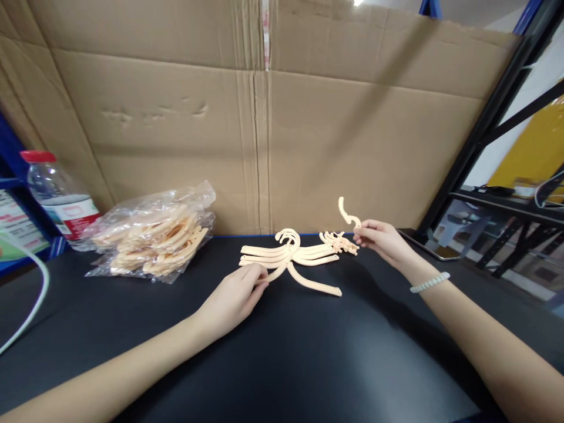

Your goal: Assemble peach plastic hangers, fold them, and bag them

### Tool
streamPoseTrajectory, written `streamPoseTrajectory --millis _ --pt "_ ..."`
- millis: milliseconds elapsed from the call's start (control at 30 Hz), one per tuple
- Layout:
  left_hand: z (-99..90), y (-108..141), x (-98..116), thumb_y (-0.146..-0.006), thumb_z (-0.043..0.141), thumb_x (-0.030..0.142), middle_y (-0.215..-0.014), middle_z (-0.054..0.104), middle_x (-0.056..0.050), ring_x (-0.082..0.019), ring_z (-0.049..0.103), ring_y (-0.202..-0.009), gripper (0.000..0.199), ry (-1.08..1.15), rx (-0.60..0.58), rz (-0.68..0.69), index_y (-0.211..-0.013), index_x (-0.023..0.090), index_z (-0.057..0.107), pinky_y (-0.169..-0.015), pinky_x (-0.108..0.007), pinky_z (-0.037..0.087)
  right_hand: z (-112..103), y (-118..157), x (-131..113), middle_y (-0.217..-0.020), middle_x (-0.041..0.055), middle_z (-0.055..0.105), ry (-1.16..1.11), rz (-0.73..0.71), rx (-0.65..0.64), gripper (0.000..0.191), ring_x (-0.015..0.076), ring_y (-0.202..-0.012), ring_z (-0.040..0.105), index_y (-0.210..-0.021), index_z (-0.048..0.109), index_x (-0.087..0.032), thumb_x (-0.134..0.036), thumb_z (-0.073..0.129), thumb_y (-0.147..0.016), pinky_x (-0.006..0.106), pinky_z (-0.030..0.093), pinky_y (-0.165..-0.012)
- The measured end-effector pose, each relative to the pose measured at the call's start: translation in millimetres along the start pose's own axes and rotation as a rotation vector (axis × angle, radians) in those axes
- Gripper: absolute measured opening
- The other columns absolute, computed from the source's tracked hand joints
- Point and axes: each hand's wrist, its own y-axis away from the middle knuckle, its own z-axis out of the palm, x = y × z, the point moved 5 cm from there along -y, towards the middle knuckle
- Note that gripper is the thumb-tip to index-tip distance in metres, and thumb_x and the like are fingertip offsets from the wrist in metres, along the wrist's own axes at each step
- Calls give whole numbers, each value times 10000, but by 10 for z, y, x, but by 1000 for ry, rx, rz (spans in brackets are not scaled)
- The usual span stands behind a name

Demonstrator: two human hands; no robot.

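As we look across the black tabletop (282,364) toward the cardboard panel (379,147) on its far side, we find two bare hands occupied with cream-coloured hangers. We see the left hand (235,294) closed on the left bar of the nearest hanger (312,285), which lies at the near edge of the stacked hangers (262,251) in the middle of the scene. We see the right hand (381,241) pinching a hook-shaped piece (346,217) between thumb and fingers, to the right of the stack; the piece slants up and leftward out of the fingertips. We note the principal relation: from the right hand's pinch, the nearest hanger lies to the left and toward the near side, its long axis running left to right and its free right bar sloping toward the near right. Its middle sits between the hands, closer to the left one. Because the hooks overlap, we cannot tell which of them, if any, belongs to it. Just left of the right fingertips we note a pile of small pieces (339,242). At far left we observe a clear plastic bag (154,235) of similar parts, beside a red-capped bottle (66,205).
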Motion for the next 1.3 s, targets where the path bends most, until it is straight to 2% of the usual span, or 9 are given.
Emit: streamPoseTrajectory --millis 100,200,367,633,833,933,1033,1200,1300 --pt "3 -6 -36 -943 427 209 -818 605 -17 -169 619 -719 74 6 40 -28 -893 211 481 -650 -282 499 293 146 -48 -730 35 669 -227 73 -179 281 124 -665 606 -759 611 -170 -353 774 -622 248 496 -639" --pt "4 3 -79 -950 434 233 -950 653 -59 -200 665 -843 98 39 76 -53 -1026 209 492 -734 -324 538 521 283 -73 -806 26 682 -485 193 -365 315 107 -737 629 -914 650 -162 -227 805 -648 228 515 -733" --pt "-27 31 -95 -954 443 252 -1033 676 -80 -220 684 -927 173 3 131 -44 -1112 210 501 -797 -348 556 624 378 -84 -895 35 681 -626 278 -436 228 142 -864 672 -867 640 -162 -126 781 -691 285 524 -906" --pt "-107 -11 -11 -945 466 248 -981 686 -54 -201 692 -895 135 -35 198 -7 -1056 209 532 -778 -307 561 560 361 -131 -991 59 687 -591 203 -375 173 197 -1027 664 -848 664 -160 -115 767 -717 332 483 -1025" --pt "-113 -17 3 -946 471 239 -970 675 -48 -193 684 -895 131 -37 206 -1 -1057 205 531 -777 -298 557 500 309 -83 -906 65 719 -446 186 -405 189 194 -913 686 -801 701 -153 -217 822 -671 359 529 -954" --pt "-120 -10 -4 -944 475 233 -960 671 -50 -191 681 -878 133 -49 221 0 -1062 201 528 -761 -297 556 469 277 -55 -933 71 723 -412 210 -426 212 185 -932 677 -814 715 -148 -236 833 -661 342 513 -977" --pt "-123 -9 -6 -943 477 226 -954 668 -48 -188 679 -869 130 -51 223 0 -1061 202 525 -755 -295 554 465 276 -52 -1017 86 714 -392 238 -489 209 185 -1013 653 -847 726 -135 -249 812 -694 320 478 -1020" --pt "-134 -15 21 -944 472 224 -947 665 -44 -191 677 -872 124 -49 225 13 -1056 209 523 -757 -299 552 535 380 -91 -1225 124 648 -368 292 -669 279 222 -1123 612 -1003 700 -133 -272 754 -767 363 494 -999" --pt "-130 -17 29 -942 471 211 -950 664 -42 -187 675 -871 127 -38 209 8 -1058 213 521 -762 -299 548 561 433 -122 -1255 143 628 -393 318 -693 311 238 -1118 628 -1069 660 -136 -263 730 -793 379 515 -969"
